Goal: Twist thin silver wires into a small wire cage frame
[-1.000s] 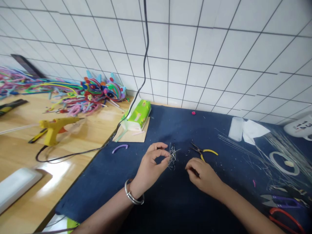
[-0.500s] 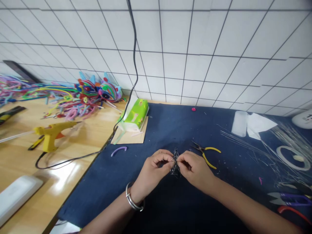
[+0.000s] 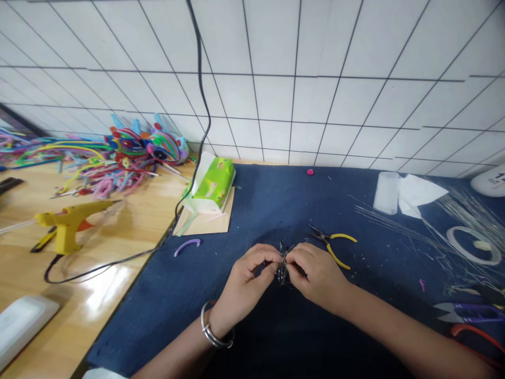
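Note:
Between my hands is a small bundle of thin dark wire (image 3: 282,273), above the dark blue cloth (image 3: 252,205). My left hand (image 3: 252,279), with a silver bangle on its wrist, pinches the bundle from the left between thumb and fingertips. From the right, my right hand (image 3: 315,273) pinches the same bundle, its fingertips nearly touching the left ones. The bundle's exact shape is partly hidden by the fingers. Just beyond my right hand lie yellow-handled pliers (image 3: 335,245), jaws apart.
On the left are a yellow glue gun (image 3: 69,226) with its cord, colourful pipe cleaners (image 3: 90,168) and a green tissue pack (image 3: 215,184). A purple curved piece (image 3: 187,246) lies nearer. Loose wires (image 3: 469,216), a white coil (image 3: 450,242) and purple snips (image 3: 469,312) lie on the right.
My view has shifted slightly, so the table things appear a little further left. Both hands keep their pinch on the wire bundle, with only tiny finger movement.

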Motion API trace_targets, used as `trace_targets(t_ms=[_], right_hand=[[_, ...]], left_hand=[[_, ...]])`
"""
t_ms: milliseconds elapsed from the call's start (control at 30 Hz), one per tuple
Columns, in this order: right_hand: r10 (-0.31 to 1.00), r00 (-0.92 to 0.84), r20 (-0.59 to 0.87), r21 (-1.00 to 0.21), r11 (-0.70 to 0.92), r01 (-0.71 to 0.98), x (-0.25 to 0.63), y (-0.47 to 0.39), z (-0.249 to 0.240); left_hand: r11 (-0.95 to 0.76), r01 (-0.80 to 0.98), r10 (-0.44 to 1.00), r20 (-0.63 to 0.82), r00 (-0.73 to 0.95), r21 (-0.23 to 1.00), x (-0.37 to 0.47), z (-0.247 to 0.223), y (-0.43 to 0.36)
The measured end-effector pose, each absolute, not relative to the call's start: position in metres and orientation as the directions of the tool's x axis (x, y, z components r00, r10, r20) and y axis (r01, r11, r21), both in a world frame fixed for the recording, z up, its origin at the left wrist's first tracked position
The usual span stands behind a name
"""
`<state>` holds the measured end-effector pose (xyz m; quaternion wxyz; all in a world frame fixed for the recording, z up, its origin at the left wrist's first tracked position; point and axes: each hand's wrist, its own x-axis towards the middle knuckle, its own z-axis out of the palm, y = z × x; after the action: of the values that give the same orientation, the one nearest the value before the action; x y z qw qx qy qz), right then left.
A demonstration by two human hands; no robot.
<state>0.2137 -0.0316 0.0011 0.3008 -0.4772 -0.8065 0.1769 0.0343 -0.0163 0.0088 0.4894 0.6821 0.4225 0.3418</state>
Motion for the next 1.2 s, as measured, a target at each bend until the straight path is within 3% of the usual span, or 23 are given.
trace_targets(t_ms=[767, 1200], right_hand=[[0.82, -0.481, 0.312, -0.507, 0.571, 0.645, 0.217, -0.031, 0.003], [0.893, -0.372, 0.254, -0.655, 0.442, 0.612, 0.215, -0.035, 0.018]], left_hand=[[-0.363, 0.372, 0.9, 0.217, 0.378, 0.855, 0.04, 0.009, -0.02], [-0.381, 0.292, 0.864, 0.225, 0.451, 0.877, 0.038, 0.017, -0.023]])
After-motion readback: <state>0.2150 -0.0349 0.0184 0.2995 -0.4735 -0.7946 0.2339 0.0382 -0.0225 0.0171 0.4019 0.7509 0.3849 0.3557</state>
